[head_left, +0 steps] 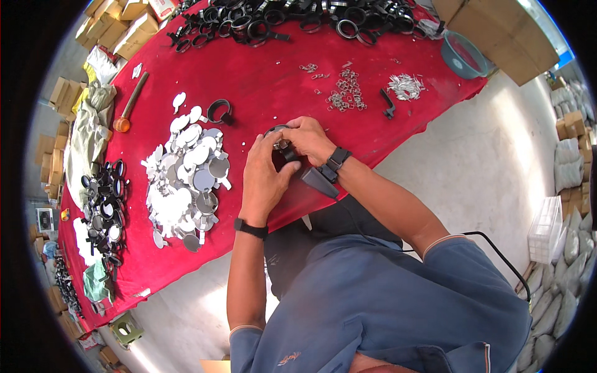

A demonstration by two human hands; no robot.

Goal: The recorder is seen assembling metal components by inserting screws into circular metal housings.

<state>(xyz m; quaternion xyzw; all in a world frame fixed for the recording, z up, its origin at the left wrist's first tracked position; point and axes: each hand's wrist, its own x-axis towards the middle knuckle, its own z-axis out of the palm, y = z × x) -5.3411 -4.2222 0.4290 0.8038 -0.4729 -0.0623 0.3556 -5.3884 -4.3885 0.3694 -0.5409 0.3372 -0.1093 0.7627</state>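
Near the front edge of the red cloth, both my hands are closed around a black ring-shaped part (285, 149). My left hand (261, 171) grips it from the left, thumb and fingers bent about it. My right hand (311, 140) pinches its far right side; the fingers cover much of the ring. Left of my hands is a heap of round silvery discs with tabs (186, 180). One loose black ring (219, 112) lies beyond that heap. Small metal buckles (347, 92), a pile of silver pins (406, 87) and a black lever-like piece (388, 104) lie to the right.
Many black rings (258, 28) line the table's far side. A mallet (122, 124) with an orange head lies at left, near black-framed round pieces (107, 205). A teal basin (463, 56) sits at the far right corner by a cardboard box (504, 37). A dark wedge-shaped object (319, 183) is beside my right wrist.
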